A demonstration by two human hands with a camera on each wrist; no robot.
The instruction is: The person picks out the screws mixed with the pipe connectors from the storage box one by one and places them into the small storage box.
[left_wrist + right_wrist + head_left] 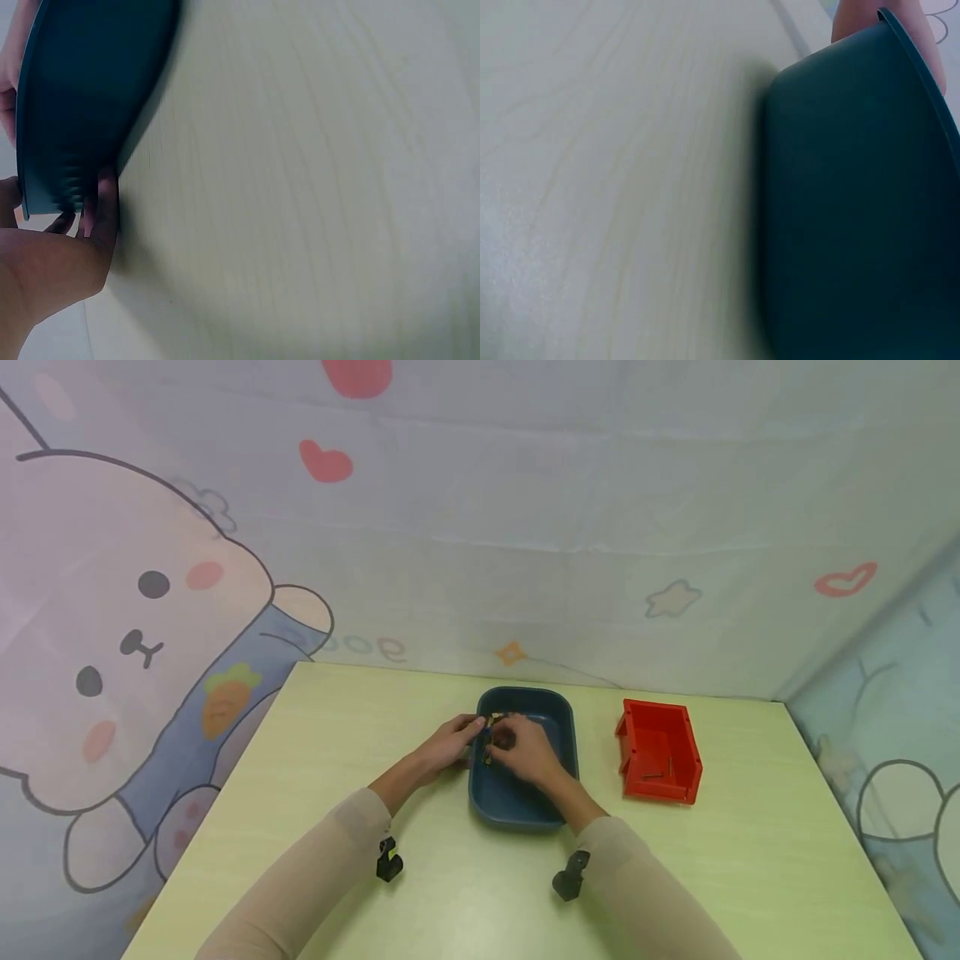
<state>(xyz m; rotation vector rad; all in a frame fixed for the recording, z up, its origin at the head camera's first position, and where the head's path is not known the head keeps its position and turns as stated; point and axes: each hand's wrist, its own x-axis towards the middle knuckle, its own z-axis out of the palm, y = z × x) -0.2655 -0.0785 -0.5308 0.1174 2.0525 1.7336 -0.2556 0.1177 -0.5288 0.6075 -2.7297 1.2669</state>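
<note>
A dark blue plastic tray (517,802) stands on the table, with small brass-coloured metal pieces (488,760) along its inner left side. My left hand (447,743) holds the tray's left side. In the left wrist view, the thumb of that hand (56,262) is at the rim and its fingers lie against the outer wall. Inside the tray, the bent fingers of my right hand (525,752) are at the metal pieces. Whether they pinch one is hidden. The right wrist view shows mostly the tray's outer wall (847,202).
To the right of the tray stands a red open bin (636,743) with a few thin screw-like pieces (652,775) in it. The pale table (465,902) ends at a printed cloth backdrop (525,527) behind and at the sides.
</note>
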